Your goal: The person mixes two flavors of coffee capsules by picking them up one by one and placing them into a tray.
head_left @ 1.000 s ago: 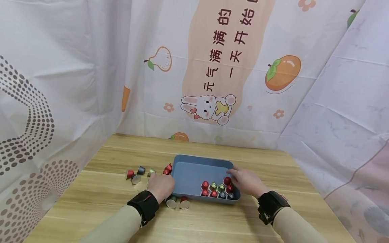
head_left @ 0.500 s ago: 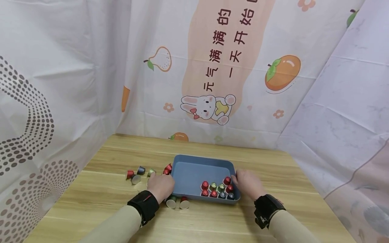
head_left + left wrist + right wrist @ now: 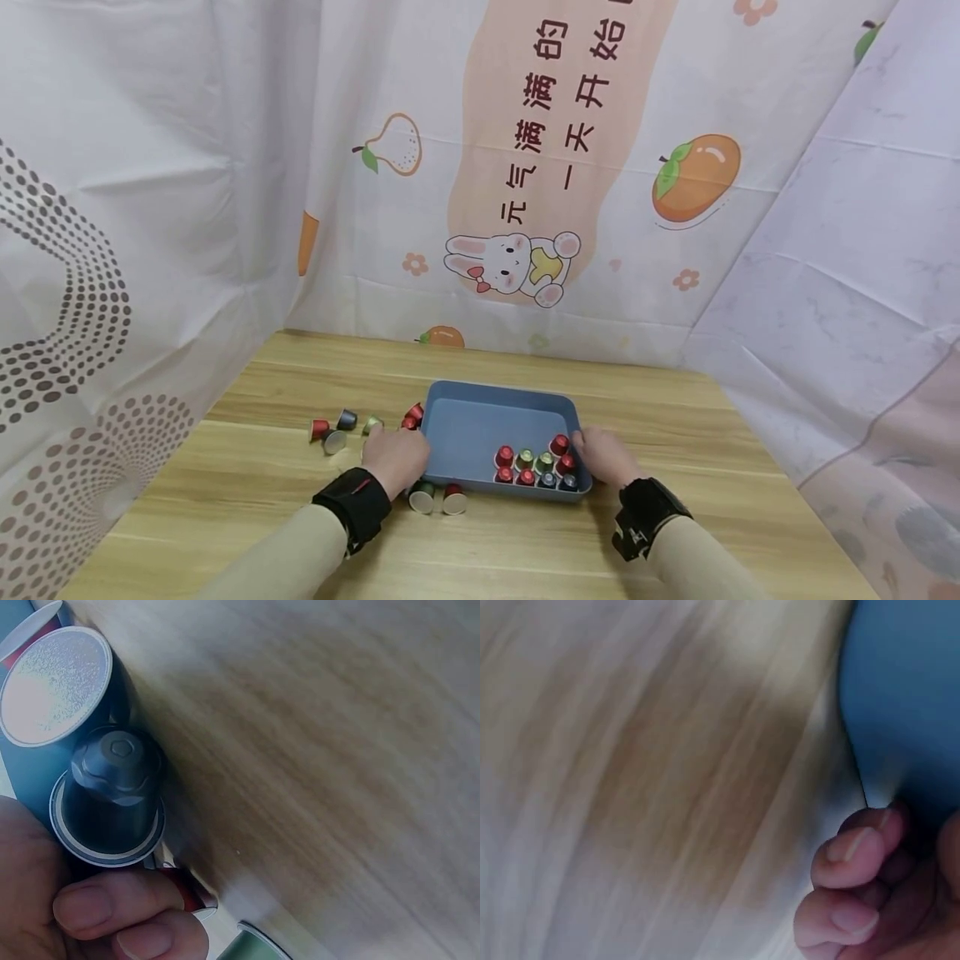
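A blue tray lies on the table with several red, green and dark coffee capsules grouped at its near right corner. At its left wall my left hand holds the tray's edge with curled fingers; the grip itself is mostly hidden. A dark capsule stands right beside those fingers in the left wrist view, and a pale-lidded capsule lies just beyond. On the opposite side my right hand grips the tray's right edge; the right wrist view shows its fingers curled against the blue wall.
More capsules lie loose on the wooden table left of the tray. A red capsule and a dark green one lie along its front wall. A printed curtain hangs behind the table.
My right hand has slid a little nearer along the tray's right wall and taken hold of its edge, its wrist shifting left. The left hand and the capsules stay practically where they were.
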Tool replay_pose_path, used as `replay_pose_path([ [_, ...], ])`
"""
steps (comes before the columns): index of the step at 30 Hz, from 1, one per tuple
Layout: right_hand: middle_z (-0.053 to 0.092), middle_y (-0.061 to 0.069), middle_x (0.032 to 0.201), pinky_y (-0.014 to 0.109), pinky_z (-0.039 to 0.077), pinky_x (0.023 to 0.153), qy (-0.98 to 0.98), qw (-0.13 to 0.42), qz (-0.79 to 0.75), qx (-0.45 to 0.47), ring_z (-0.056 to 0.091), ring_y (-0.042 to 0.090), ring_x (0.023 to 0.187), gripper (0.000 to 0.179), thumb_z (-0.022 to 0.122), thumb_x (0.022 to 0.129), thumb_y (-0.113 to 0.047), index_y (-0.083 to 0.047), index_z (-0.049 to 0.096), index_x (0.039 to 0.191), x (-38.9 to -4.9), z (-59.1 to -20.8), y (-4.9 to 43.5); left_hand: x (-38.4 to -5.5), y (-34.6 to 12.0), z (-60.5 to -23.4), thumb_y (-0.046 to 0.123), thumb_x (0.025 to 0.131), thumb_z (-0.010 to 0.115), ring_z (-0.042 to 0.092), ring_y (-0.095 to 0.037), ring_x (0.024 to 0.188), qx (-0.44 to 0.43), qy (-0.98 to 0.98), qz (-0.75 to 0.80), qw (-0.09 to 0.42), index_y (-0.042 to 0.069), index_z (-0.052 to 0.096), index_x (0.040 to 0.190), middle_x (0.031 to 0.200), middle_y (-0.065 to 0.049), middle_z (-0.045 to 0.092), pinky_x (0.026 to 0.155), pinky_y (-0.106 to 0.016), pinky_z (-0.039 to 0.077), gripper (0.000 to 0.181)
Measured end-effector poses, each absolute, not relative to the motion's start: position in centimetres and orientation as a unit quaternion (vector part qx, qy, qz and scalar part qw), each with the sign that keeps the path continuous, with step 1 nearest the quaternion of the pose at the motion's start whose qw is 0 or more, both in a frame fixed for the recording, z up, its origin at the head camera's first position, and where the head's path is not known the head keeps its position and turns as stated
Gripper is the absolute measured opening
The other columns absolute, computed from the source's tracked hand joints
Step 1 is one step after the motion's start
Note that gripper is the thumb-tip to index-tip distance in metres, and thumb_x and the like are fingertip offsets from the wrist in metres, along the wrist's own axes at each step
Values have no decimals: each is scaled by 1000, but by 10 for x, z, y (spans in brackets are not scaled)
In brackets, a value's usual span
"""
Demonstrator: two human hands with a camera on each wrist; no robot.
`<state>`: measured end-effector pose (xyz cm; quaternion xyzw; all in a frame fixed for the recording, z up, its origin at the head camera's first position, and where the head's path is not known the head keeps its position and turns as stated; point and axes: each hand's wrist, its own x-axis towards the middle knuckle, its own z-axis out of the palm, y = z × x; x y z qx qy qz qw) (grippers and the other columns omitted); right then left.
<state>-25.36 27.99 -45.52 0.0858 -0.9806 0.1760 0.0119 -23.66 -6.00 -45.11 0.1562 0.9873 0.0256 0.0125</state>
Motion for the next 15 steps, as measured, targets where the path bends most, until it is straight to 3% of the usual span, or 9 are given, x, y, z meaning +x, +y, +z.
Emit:
replay_pose_path([
  [7,56,7,69,44,50,75,-976,-8,208,64,58,22,69,34,45,104,-12,-9,50,71,-252,-453,277,-235,-62,-447,9,95,60,47,-17,62,157,987,40,9,14,53,54,57,1,51,87,-50,39,42],
  [15,59,8,72,48,51,77,-984,23,164,64,58,24,71,33,48,101,-10,-9,50,67,-247,-450,269,-234,-68,-444,15,93,65,56,-18,63,170,983,62,10,11,50,52,52,0,51,103,-58,41,44],
])
